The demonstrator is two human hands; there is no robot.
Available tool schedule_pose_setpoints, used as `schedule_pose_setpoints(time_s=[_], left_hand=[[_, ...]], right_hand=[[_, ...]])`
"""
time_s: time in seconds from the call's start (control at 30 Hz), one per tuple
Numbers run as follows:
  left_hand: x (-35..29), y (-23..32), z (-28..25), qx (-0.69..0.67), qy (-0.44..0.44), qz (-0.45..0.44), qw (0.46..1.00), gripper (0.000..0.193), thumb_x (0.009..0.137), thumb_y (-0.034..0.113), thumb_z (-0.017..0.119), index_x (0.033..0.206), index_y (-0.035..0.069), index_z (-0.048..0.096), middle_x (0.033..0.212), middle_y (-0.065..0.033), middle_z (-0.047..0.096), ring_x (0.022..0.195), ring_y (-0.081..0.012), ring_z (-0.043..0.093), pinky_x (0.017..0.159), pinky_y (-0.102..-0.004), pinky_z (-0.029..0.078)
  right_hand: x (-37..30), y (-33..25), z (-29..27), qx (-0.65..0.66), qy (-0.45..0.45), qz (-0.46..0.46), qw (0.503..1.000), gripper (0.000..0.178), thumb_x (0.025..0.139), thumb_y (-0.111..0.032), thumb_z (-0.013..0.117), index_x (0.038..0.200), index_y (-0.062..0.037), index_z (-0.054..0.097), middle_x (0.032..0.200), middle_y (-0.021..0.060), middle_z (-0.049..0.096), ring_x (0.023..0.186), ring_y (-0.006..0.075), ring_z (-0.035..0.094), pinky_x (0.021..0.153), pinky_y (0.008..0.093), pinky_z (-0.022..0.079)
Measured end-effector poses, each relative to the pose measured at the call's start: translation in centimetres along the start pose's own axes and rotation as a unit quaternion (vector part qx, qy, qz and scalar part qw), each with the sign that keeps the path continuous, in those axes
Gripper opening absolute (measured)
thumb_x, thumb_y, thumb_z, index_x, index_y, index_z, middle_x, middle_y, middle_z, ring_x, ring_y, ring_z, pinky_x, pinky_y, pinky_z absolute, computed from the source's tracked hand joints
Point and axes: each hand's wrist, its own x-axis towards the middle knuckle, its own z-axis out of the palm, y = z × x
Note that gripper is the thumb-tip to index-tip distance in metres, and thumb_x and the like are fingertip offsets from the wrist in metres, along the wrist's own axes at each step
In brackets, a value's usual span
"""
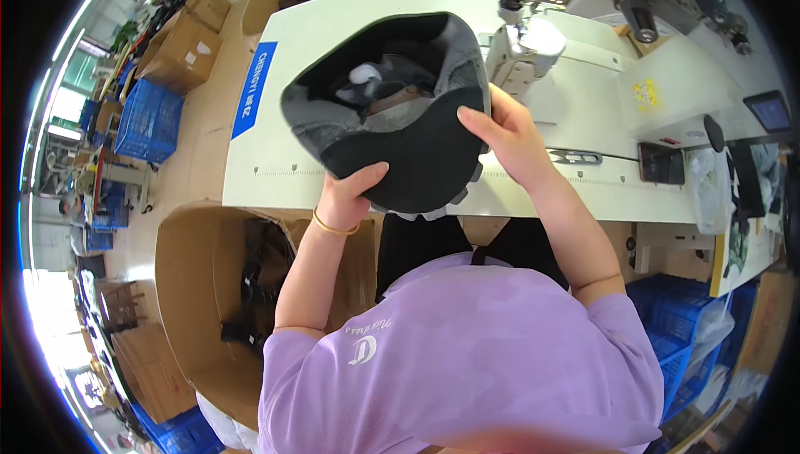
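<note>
Black fabric cap with stiff curved brim [392,112], one, is held upside down above the white sewing table [275,162]. Brim is pinched by the left hand [346,195]; the right hand [508,133] is pressed on its other edge. Step judged: inspection; turning likely required next. Cardboard box [192,287], one; blue crates [150,120], several.

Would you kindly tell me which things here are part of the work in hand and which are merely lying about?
In hand:
- black cap, held up by the left hand and right hand
- sewing machine just behind it

Lying about:
- snips on the white table
- open cardboard box
- blue crates
</note>
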Motion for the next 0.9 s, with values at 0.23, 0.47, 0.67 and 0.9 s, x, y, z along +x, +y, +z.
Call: schedule_pose_setpoints(time_s=[0.23,0.47,0.67,0.9], left_hand=[[2.6,2.3,4.5,-0.055,-0.009,0.029,0.998,0.023,0.08,-0.002,0.06,0.103,-0.002,0.062,0.099,-0.0095,0.065,0.091,-0.0194,0.062,0.081,-0.0307,0.05],[5.8,4.4,6.3,-0.077,0.035,0.017,0.996,0.021,0.079,-0.003,0.06,0.1,-0.002,0.064,0.097,-0.0092,0.066,0.09,-0.0188,0.063,0.08,-0.0289,0.049],[6.6,4.9,5.9,-0.025,0.028,0.053,0.998,0.02,0.077,-0.005,0.06,0.096,-0.002,0.065,0.097,-0.0094,0.066,0.09,-0.0192,0.063,0.079,-0.0288,0.05],[6.8,5.8,5.8,-0.006,0.014,0.032,0.999,0.021,0.076,-0.015,0.057,0.092,-0.004,0.066,0.096,-0.0107,0.066,0.09,-0.0187,0.064,0.081,-0.0291,0.05]], right_hand=[[-4.4,-0.5,1.1,0.065,0.068,0.007,0.996,0.028,0.092,-0.008,0.054,0.118,0.0011,0.048,0.095,0.0078,0.063,0.076,0.0118,0.062,0.061,0.0274,0.053],[-2.4,-2.4,0.3,0.105,0.078,-0.025,0.991,0.027,0.093,-0.012,0.054,0.115,0.0024,0.049,0.095,0.0086,0.063,0.078,0.0133,0.063,0.063,0.0282,0.055],[-2.3,-2.6,0.4,0.133,0.086,-0.038,0.987,0.026,0.092,-0.013,0.055,0.113,0.0018,0.049,0.095,0.0087,0.064,0.079,0.0135,0.063,0.063,0.0284,0.054],[-2.3,-2.1,0.3,0.129,0.086,-0.034,0.987,0.024,0.092,-0.012,0.054,0.111,0.0013,0.049,0.095,0.0091,0.063,0.08,0.0145,0.063,0.064,0.0298,0.055]])
